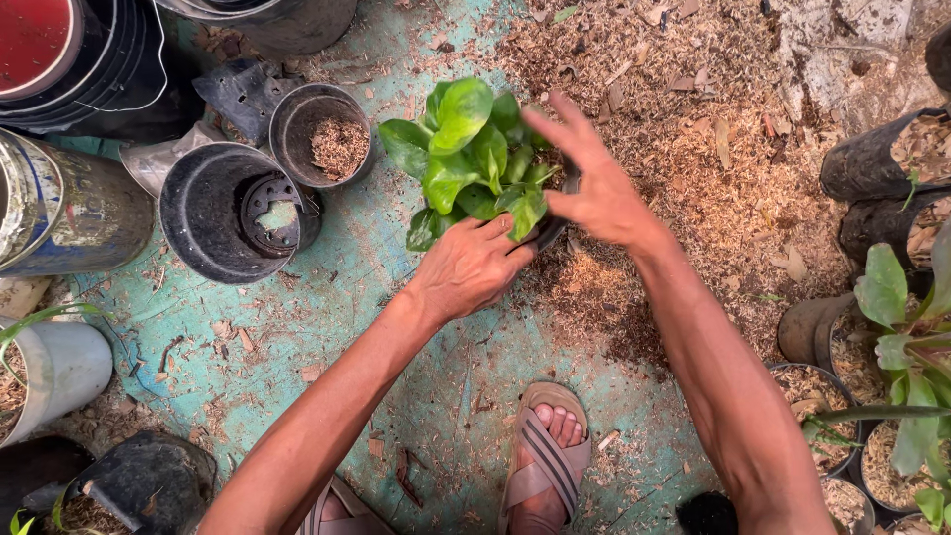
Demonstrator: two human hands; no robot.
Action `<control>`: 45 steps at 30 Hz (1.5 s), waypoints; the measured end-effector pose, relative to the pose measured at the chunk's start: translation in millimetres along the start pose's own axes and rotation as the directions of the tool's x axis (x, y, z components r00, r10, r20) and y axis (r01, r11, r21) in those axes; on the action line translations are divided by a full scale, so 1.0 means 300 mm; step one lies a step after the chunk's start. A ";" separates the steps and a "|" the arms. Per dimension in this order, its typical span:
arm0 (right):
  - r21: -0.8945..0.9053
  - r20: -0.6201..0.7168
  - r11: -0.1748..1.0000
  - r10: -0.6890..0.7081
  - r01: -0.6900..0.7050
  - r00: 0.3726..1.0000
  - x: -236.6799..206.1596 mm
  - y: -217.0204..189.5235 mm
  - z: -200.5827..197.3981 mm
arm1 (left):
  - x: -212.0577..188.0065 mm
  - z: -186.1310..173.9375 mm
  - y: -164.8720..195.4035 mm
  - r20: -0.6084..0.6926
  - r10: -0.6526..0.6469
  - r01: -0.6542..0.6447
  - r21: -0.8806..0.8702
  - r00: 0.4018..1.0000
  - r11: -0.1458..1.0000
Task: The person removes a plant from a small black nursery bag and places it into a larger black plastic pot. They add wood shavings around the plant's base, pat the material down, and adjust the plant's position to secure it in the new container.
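head view: only one camera on my end, looking straight down at both hands over a green-painted floor (297, 327)
left hand: the left hand (475, 266) is curled around the near rim of the plant pot (551, 230), fingers tucked in under the leaves, so it's gripping the pot edge
right hand: the right hand (592, 188) is spread wide, fingers fanned out, hovering right at the far side of the plant; thumb looks like it's by the pot rim but i can't tell if it actually touches
plant: the leafy green plant (466, 159) sits in that dark pot, which is mostly hidden under the foliage and the hands; it's upper middle of the frame, right where the painted floor meets the sawdust pile (693, 129)
empty pots: just left of the plant there's a small black pot with sawdust (322, 134) in the bottom, and beside it a bigger empty black pot (213, 213), near each other
left edge: a stack of black buckets (94, 59) top left, a metal can (59, 208) lying on its side, a white pot (64, 367) lower down
right edge: a row of potted plants (892, 376) in dark pots filled with sawdust
bottom: a foot in a striped sandal (545, 456) planted on the floor below the hands
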State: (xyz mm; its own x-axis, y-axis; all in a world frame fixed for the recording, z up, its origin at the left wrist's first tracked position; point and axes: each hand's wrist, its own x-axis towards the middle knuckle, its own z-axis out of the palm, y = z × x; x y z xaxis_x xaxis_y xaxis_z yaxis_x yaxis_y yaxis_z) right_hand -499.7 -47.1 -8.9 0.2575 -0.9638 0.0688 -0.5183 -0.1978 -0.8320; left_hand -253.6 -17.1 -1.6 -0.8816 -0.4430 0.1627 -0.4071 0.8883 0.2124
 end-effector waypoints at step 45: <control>0.965 -0.216 0.072 0.765 0.252 0.606 -0.170 -0.041 0.000 | 0.044 -0.136 -0.180 -0.077 0.171 -0.127 0.396 0.982 0.909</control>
State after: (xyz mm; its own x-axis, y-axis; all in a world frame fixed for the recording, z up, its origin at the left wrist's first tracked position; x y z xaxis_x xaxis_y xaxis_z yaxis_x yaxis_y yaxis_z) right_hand -506.5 4.4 -2.3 -0.4165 -0.7743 -0.4764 0.8145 -0.0851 -0.5738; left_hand -233.6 -75.8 28.4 -0.9172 -0.2928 0.2704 -0.3527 0.9121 -0.2089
